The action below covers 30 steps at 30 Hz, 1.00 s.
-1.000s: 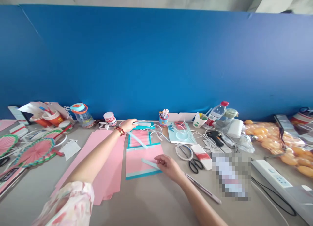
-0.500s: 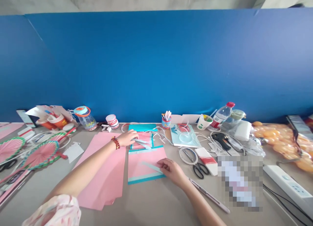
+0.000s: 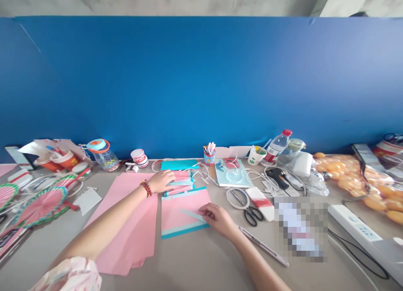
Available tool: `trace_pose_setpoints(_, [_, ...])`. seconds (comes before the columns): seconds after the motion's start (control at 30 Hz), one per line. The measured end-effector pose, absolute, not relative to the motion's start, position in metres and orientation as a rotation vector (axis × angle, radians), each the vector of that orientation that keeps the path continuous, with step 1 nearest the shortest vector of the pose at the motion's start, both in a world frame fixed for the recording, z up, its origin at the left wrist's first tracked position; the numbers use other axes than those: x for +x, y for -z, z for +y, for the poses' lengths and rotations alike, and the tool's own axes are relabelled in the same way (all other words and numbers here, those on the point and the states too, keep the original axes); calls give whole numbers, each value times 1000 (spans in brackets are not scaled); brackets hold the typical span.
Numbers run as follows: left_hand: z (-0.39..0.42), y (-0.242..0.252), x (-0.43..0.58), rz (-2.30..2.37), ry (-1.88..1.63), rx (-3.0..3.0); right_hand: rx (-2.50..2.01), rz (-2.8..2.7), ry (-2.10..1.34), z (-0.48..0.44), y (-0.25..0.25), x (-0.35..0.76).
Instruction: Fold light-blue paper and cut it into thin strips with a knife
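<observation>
My left hand [image 3: 160,182] reaches over the far pink papers with blue edging [image 3: 189,175]. Its fingers are closed at the left end of some pale blue paper strips [image 3: 181,183], which lie across those papers. Nearer me, a pink sheet with blue borders [image 3: 181,205] lies flat on the table. At that sheet's right side, my right hand [image 3: 217,217] pinches the end of another pale strip [image 3: 192,215], which slants across the pink surface. Part of this strip is hidden by my fingers.
Large pink sheets [image 3: 126,228] lie under my left forearm. Pink paper fans [image 3: 42,205] are at the left. On the right are black-handled scissors [image 3: 253,216], a pale pen-like tool [image 3: 263,246], cables and a power strip [image 3: 355,224]. A bottle [image 3: 277,148] stands near the blue partition.
The pale strips at my left hand were slanted and fanned out; now they lie flatter across the far papers. My right hand stays at its strip. The view has shifted slightly right.
</observation>
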<state>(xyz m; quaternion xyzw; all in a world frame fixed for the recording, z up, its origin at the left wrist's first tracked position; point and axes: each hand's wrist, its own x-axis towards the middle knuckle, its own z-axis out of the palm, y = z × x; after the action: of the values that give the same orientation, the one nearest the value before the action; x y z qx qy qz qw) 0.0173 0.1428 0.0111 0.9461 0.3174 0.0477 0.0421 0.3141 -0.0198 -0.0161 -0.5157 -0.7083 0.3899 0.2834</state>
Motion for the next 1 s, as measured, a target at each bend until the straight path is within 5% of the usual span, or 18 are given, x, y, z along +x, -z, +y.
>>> trace_pose_setpoints(1.0, [176, -32, -4, 1510, -569, 2683, -1307, -1888, -1083, -18, 22, 319])
